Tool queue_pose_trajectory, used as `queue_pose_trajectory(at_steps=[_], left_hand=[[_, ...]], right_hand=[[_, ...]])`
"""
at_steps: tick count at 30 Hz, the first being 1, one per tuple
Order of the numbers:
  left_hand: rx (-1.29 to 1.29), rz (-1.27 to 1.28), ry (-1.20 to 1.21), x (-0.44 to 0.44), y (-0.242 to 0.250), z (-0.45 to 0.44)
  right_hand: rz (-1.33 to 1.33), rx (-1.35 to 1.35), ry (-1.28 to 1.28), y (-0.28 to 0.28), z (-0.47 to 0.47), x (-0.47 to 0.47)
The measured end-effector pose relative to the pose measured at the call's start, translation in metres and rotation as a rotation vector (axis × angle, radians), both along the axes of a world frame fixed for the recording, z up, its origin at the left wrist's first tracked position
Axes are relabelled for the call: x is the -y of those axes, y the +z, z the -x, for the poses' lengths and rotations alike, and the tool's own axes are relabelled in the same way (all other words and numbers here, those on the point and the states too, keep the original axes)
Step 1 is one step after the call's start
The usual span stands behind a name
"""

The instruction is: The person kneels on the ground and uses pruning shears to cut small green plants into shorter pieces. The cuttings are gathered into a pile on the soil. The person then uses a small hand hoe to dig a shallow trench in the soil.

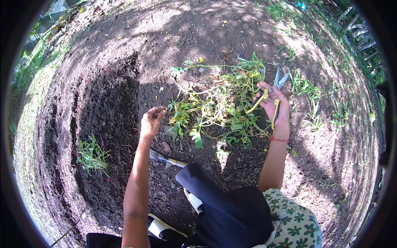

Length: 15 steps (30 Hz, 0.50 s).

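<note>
A tangled heap of leafy green and yellowing vines point(223, 102) lies on the soil before me. At its right edge my right hand point(274, 104) holds pruning shears with yellow handles point(263, 100); their blades stand apart and point up and away. My left hand point(152, 121) is at the left edge of the heap, thumb and fingertips close together; whether something thin is pinched between them cannot be told. A separate bunch of green cuttings point(93, 155) lies on dark soil to the left.
A tool with a metal blade and pale handle point(176, 162) lies on the ground near my knee, partly hidden. A raised bed of dark soil point(108, 102) runs along the left. Grass tufts point(305, 85) grow at right. My shoes point(161, 226) are below.
</note>
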<state>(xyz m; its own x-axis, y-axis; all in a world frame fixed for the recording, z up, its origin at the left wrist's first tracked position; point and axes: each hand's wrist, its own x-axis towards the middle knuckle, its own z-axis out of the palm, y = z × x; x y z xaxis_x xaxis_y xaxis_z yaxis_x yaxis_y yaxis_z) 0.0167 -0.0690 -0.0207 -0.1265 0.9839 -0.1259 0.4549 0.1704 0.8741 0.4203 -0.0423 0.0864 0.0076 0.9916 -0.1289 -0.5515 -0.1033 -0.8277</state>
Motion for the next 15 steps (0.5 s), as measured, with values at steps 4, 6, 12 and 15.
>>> queue_pose_trajectory(at_steps=[4,6,12,15], left_hand=[[-0.077,-0.066,-0.07,0.0,0.009,-0.005],[-0.092,-0.013,-0.105,0.001,0.008,-0.007],[-0.193,-0.135,-0.176,0.0,0.001,-0.013],[-0.178,-0.156,-0.187,-0.001,-0.003,-0.009]], right_hand=[[0.228,0.244,-0.137,-0.029,-0.009,0.005],[0.394,0.439,-0.172,-0.041,-0.009,0.004],[0.029,0.91,-0.505,-0.015,-0.017,-0.034],[-0.144,1.18,-0.363,0.003,-0.032,-0.116]])
